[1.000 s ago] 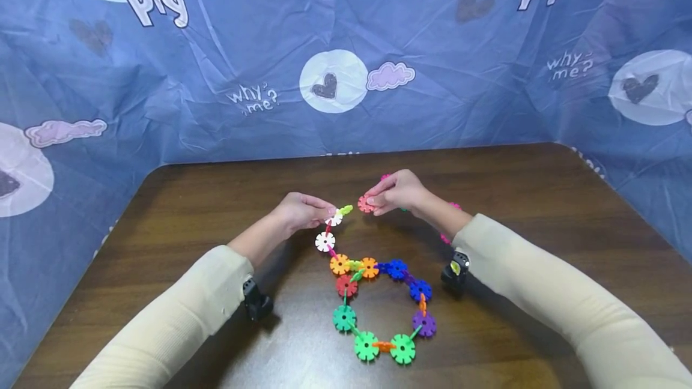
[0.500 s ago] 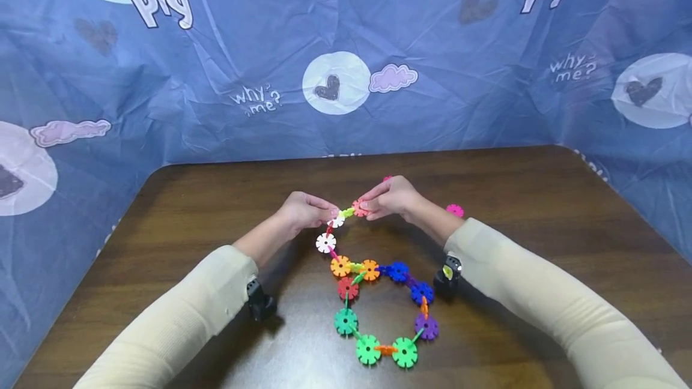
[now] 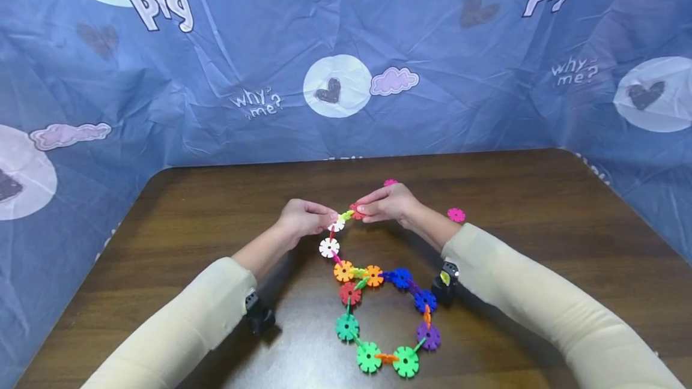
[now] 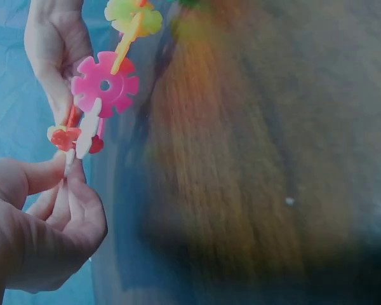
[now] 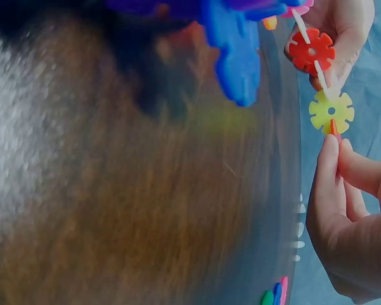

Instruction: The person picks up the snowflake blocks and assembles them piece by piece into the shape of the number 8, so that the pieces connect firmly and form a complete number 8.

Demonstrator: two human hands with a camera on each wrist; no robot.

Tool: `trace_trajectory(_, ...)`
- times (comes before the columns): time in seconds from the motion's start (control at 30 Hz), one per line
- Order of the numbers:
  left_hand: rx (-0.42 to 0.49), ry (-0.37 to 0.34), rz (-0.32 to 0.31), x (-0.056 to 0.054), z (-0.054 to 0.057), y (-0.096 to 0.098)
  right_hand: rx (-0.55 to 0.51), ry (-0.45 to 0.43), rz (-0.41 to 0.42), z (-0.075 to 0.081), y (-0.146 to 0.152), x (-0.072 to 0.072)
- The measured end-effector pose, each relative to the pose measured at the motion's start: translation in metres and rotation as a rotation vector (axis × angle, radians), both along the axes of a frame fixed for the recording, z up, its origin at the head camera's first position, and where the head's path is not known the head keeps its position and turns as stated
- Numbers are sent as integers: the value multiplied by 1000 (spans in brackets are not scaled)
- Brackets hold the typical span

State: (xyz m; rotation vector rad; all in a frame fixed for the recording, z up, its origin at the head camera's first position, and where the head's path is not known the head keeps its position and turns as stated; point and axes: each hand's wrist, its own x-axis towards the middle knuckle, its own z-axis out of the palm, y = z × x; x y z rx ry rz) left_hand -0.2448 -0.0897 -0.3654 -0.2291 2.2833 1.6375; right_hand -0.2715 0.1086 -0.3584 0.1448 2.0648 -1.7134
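Note:
My left hand point(image 3: 305, 220) pinches a white snowflake disc point(image 3: 339, 226) at the raised end of a chain of interlocking snowflake discs. A yellow-green disc point(image 5: 332, 112) slots into that white one. Across from it, my right hand point(image 3: 390, 204) pinches a red snowflake disc point(image 3: 355, 211) between thumb and fingers. The red disc stands edge-on against the yellow-green disc's rim in the right wrist view. From the white disc the chain drops through another white disc point(image 3: 329, 248) to an orange disc point(image 3: 343, 271), joined to a ring of discs nearer the body.
The ring has green discs point(image 3: 369, 357), a purple disc point(image 3: 429, 336) and blue discs point(image 3: 425, 301). Loose pink discs point(image 3: 456, 215) lie on the brown table point(image 3: 216, 209) at the right and behind the right hand. A blue printed cloth point(image 3: 243, 47) hangs behind.
My right hand has moved left and slightly down, bringing the red disc from apart to up against the yellow-green disc. The left hand keeps its pinch, nearly still.

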Motion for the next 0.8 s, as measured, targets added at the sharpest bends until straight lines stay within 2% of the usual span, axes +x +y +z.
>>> trace_trajectory(0.13, -26, -1, 10, 7, 4, -5, -27, -30, 32, 1, -6, -3)
trace_trajectory(0.37, -108, -1, -25, 12, 10, -19, -76, -128, 82, 4, -21, -5)
trace_trajectory(0.53, -210, 32, -59, 9, 15, -22, -98, -125, 109, 3, -28, -3)
trace_trajectory(0.67, -233, 57, -101, 3, 18, -18, -111, -128, 110, 3, -34, -1)
trace_trajectory(0.8, -257, 50, -113, -2, 17, -13, -116, -138, 104, 2, -38, 0)
